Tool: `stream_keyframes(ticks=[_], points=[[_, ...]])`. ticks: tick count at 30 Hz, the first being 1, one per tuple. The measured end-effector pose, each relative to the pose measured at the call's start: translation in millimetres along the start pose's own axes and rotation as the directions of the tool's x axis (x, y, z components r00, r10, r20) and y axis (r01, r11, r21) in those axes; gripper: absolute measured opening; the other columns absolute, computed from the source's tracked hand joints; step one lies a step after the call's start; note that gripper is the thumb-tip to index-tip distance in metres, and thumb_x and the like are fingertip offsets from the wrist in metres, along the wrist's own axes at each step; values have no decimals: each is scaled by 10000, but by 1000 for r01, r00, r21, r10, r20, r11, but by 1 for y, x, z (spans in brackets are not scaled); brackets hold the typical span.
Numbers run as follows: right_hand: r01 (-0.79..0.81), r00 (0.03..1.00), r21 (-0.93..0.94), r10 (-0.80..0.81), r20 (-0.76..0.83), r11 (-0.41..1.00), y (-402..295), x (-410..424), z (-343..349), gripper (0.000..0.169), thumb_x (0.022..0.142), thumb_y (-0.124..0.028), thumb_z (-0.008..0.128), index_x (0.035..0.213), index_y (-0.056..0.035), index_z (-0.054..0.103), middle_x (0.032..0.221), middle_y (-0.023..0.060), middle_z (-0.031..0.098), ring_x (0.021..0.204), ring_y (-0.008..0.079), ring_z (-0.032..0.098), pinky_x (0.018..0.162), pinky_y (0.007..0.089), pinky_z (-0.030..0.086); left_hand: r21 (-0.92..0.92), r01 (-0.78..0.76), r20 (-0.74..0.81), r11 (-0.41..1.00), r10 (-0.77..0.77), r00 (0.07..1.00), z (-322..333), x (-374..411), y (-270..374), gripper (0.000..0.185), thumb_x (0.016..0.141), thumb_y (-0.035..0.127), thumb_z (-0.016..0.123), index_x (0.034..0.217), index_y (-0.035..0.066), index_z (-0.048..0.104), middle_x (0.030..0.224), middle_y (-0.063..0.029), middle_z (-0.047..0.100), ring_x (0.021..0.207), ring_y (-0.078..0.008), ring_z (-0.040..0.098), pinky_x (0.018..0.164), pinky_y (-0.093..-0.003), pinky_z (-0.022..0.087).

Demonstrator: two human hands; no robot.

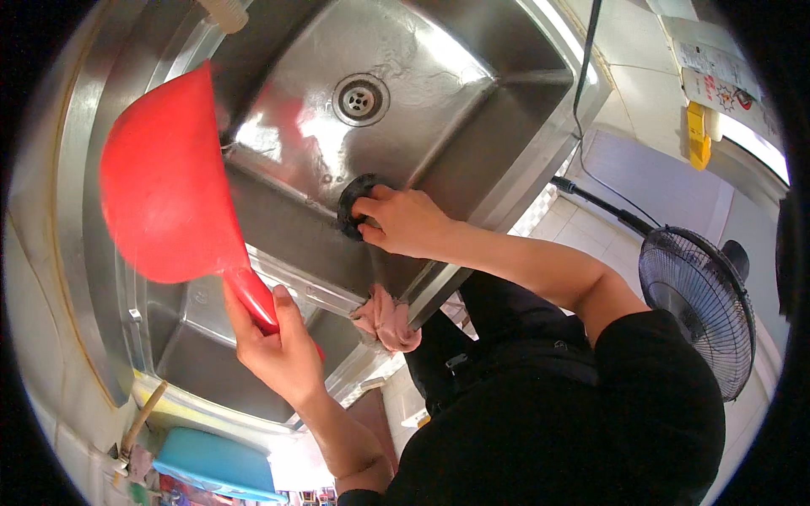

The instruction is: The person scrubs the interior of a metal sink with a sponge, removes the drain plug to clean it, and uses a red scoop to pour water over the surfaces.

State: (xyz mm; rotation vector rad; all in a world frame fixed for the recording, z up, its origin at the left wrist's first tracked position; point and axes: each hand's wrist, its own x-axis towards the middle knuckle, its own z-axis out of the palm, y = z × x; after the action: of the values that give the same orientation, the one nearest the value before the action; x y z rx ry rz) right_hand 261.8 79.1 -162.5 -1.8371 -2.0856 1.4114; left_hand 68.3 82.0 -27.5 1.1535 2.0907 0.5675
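My left hand [278, 348] is closed around the handle of a red plastic water ladle [171, 183], raised over the left side of the sink. Its inside is hidden from view. In the large stainless steel sink basin [405, 120], my right hand [405, 221] grips a round black object [357, 205], maybe a drain stopper or strainer, against the basin's near corner; its exact kind is unclear. A drain [361, 100] sits in the wet basin floor. A pink cloth [387, 319] lies bunched over the divider's near end.
A second steel basin [221, 367] adjoins at lower left. A light blue plastic tub [212, 462] stands beyond it. To the right are a black fan [696, 310] and a hanging cable [576, 114]. A yellow object [698, 136] is at upper right.
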Motion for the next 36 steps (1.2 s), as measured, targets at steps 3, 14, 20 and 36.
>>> stream_keyframes(ticks=[3, 14, 20, 36], points=[[-17, 1000, -26, 17, 10, 1000, 2, -3, -1, 261, 878, -328, 612, 1076, -160, 639, 988, 134, 621, 808, 359, 666, 703, 473, 550, -263, 95, 28, 960, -91, 995, -6, -12, -3, 481, 906, 103, 629, 1346, -22, 479, 807, -69, 613, 607, -113, 566, 574, -243, 445], [-108, 985, 302, 143, -95, 947, 21, 5, 9, 276, 867, -278, 656, 1094, -121, 654, 1004, 157, 650, 830, 309, 653, 742, 406, 510, -644, 44, -68, 764, -115, 991, -1, -31, -45, 392, 907, 117, 571, 1253, -16, 443, 715, -74, 550, 522, -129, 513, 523, -233, 435], [-225, 969, 436, 249, 2, 871, 17, 12, 4, 264, 866, -233, 676, 1076, -76, 650, 1023, 118, 676, 899, 199, 653, 804, 326, 491, -823, 27, -57, 568, -129, 990, 5, -40, -60, 296, 897, 155, 583, 1141, 35, 466, 810, -71, 544, 600, -140, 521, 548, -255, 451], [382, 895, 216, -418, 155, 899, -109, -36, -42, 244, 828, -233, 635, 1031, -101, 612, 913, 139, 575, 637, 335, 637, 580, 433, 526, -837, 206, 98, 507, -232, 968, 2, -57, -68, 544, 773, 271, 833, 1100, 111, 428, 1405, -223, 480, 1246, -315, 521, 1049, -437, 440]])
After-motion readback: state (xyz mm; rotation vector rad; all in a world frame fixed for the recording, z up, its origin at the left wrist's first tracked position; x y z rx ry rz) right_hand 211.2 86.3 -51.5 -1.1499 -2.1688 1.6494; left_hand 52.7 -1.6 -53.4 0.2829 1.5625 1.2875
